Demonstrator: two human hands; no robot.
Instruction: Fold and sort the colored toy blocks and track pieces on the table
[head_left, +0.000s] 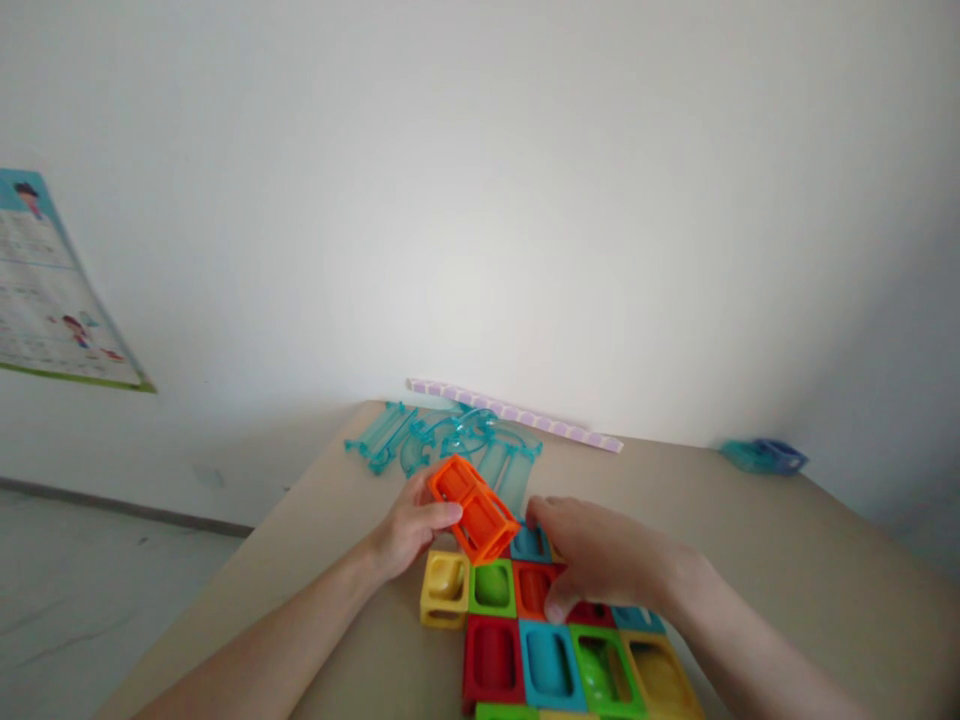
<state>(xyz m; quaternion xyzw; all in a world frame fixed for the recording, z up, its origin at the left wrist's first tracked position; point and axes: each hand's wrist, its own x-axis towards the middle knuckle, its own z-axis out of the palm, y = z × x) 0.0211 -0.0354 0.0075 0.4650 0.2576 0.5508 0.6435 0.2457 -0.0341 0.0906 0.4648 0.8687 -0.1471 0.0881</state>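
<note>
Orange piece (474, 510) tilts, left hand (411, 525) gripping; right hand (600, 552) arches over blocks (551, 662), hold unclear.

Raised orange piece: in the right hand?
No, the left hand grips the raised orange piece; the right hand is over the coloured blocks.

The orange block (478, 515), an open frame with two windows facing me, is held up slanting from eleven to five o'clock, at the eleven o'clock edge of the patchwork of blocks (550, 662): hollow red, blue, green, yellow and orange squares side by side, one yellow block (445, 590) jutting toward ten.
</note>
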